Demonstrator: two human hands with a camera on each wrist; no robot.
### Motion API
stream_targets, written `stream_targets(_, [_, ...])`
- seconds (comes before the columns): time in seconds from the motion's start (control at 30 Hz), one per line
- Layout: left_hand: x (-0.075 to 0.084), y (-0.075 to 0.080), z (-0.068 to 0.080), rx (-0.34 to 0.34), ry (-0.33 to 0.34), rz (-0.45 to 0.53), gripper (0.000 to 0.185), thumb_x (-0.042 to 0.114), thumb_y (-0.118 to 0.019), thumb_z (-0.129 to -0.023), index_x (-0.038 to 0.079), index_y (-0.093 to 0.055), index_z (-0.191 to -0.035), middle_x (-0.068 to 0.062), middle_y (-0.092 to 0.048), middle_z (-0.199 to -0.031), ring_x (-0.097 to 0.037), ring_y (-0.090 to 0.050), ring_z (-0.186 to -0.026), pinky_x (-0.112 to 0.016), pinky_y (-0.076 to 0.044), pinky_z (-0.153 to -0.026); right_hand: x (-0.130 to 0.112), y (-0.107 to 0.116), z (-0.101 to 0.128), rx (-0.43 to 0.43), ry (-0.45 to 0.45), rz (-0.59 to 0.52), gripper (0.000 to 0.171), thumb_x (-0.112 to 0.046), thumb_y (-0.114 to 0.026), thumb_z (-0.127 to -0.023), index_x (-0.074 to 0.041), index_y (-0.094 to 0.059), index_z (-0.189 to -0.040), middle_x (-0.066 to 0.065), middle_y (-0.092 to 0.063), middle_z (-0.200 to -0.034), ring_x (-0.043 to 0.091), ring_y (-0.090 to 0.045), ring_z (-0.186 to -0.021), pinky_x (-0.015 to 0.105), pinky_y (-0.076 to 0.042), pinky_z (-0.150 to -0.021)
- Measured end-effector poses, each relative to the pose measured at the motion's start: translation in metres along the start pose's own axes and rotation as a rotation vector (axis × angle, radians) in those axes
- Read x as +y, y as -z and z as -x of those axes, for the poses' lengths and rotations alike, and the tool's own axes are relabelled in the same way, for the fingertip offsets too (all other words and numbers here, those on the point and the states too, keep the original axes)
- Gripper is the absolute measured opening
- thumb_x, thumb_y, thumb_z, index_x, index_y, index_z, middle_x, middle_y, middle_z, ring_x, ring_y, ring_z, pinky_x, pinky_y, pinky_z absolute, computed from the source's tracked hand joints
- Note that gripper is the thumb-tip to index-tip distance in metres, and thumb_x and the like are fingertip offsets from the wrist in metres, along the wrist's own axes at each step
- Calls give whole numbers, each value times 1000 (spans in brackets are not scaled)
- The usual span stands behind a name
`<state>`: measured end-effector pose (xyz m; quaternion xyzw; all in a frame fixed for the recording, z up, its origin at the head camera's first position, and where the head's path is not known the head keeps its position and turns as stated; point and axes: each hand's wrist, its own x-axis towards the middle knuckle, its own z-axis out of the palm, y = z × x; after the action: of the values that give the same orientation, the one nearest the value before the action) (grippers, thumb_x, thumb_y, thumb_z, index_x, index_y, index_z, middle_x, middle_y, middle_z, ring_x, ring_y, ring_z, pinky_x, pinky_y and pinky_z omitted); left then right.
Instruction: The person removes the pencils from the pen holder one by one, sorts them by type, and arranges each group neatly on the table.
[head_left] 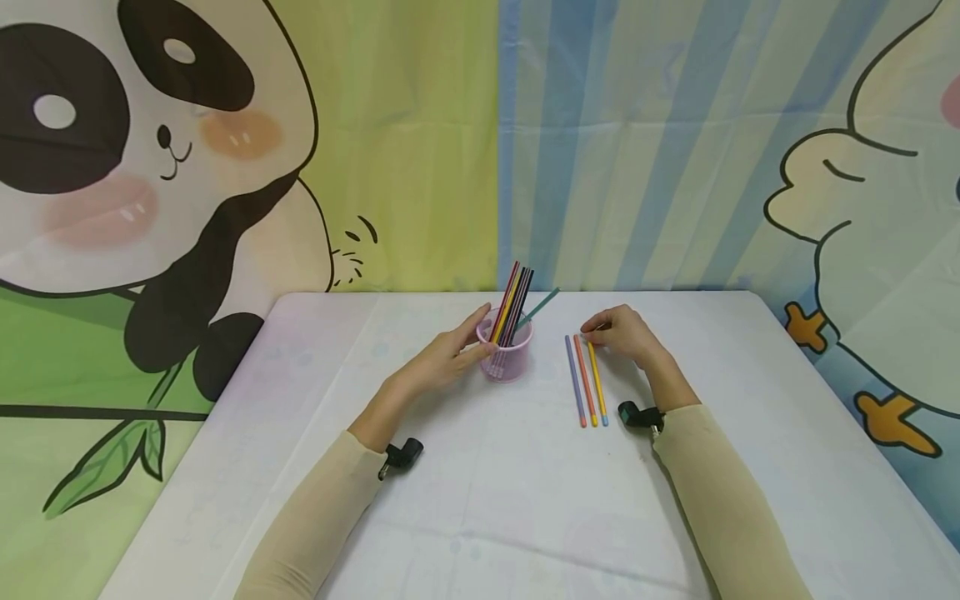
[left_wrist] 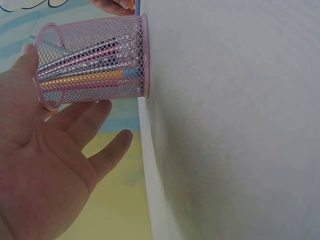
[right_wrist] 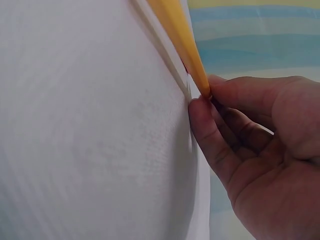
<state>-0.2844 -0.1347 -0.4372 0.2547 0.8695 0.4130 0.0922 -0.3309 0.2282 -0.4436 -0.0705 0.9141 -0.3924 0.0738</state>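
A pink mesh pen cup (head_left: 507, 367) stands on the table, holding several dark, red and yellow pencils (left_wrist: 95, 77) and a leaning teal one (head_left: 542, 305). My left hand (head_left: 450, 350) holds the cup loosely near its rim, thumb in front and fingers at its left and behind. To the right, my right hand (head_left: 626, 335) pinches the far end of a yellow pencil (head_left: 597, 385) between thumb and index finger; the pencil's near end is blue. Side by side with it lie a coral pencil (head_left: 585, 383) and a purple pencil (head_left: 575, 383).
The white-covered table (head_left: 480, 500) reaches back to a printed curtain (head_left: 420, 150). A small black camera sits on each wrist, the left camera (head_left: 403, 454) and the right camera (head_left: 639, 415).
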Motion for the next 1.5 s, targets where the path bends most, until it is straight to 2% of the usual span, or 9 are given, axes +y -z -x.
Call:
stream_targets(0.4, [0, 1, -1, 7, -7, -7, 76, 65, -49, -103, 48, -9, -165, -12, -45, -162, -27, -43, -151, -51, -30, -126, -1, 0, -3, -1, -5, 3, 22, -12, -72, -98, -3, -77, -118, 17, -75, -119, 24, -64, -99, 32, -50, -86])
stream_targets(0.6, [1, 2, -2, 7, -8, -13, 75, 65, -48, -103, 49, -9, -165, -13, -45, -162, -29, -43, -151, -53, -31, -126, -5, 3, 0, 32, 28, -9, 24, -11, -70, -100, -1, -75, -120, 18, -74, -117, 26, -66, -97, 31, -52, -80])
stream_targets(0.77, [1, 1, -3, 8, -10, -10, 75, 63, -49, -103, 48, -9, -165, -12, -45, -162, -28, -44, -151, -52, -31, -126, -21, 13, 6, 137, 92, -65, 27, -19, -64, -105, -4, -72, -125, 17, -73, -118, 29, -69, -101, 32, -53, -80])
stream_targets(0.93, [2, 0, -3, -5, -15, -6, 75, 62, -49, -104, 46, -9, -165, -12, -44, -162, -28, -44, -151, -53, -31, -126, -51, 24, 14, 303, 188, -242, 31, -26, -63, -106, -4, -72, -124, 12, -72, -112, 21, -71, -98, 23, -56, -84])
stream_targets(1.07, [4, 1, -2, 1, -9, -6, 75, 60, -49, -104, 46, -9, -166, -12, -45, -162, -29, -44, -150, -54, -31, -125, -82, 30, 14, 358, 276, -350, 31, -30, -66, -104, -4, -73, -120, 4, -71, -107, 13, -70, -96, 17, -56, -86])
stream_targets(1.17, [4, 1, -1, 4, -11, -6, 76, 59, -50, -105, 44, -9, -166, -13, -44, -163, -30, -44, -150, -55, -31, -125, -105, 30, 13, 346, 341, -326, 30, -29, -67, -103, -4, -74, -119, 6, -72, -109, 11, -68, -97, 18, -54, -84])
stream_targets(1.27, [4, 1, -1, -1, -11, -5, 76, 60, -49, -104, 42, -9, -167, -12, -44, -163, -29, -44, -150, -55, -32, -125, -125, 26, 10, 292, 399, -267, 28, -25, -67, -104, -4, -75, -120, 11, -73, -115, 17, -68, -102, 23, -55, -85])
stream_targets(1.4, [3, 1, 1, -8, -3, 6, 77, 62, -50, -104, 42, -10, -167, -12, -45, -163, -28, -44, -150, -55, -33, -125, -142, 16, 3, 182, 438, -174, 24, -19, -67, -103, -3, -74, -120, 17, -72, -123, 30, -69, -113, 37, -58, -97])
stream_targets(1.5, [2, 1, 2, -8, 3, 9, 78, 63, -49, -103, 42, -10, -167, -11, -45, -163, -27, -44, -150, -55, -33, -124, -150, 10, -1, 116, 433, -109, 21, -16, -67, -103, -2, -74, -118, 18, -71, -127, 36, -67, -117, 48, -57, -100])
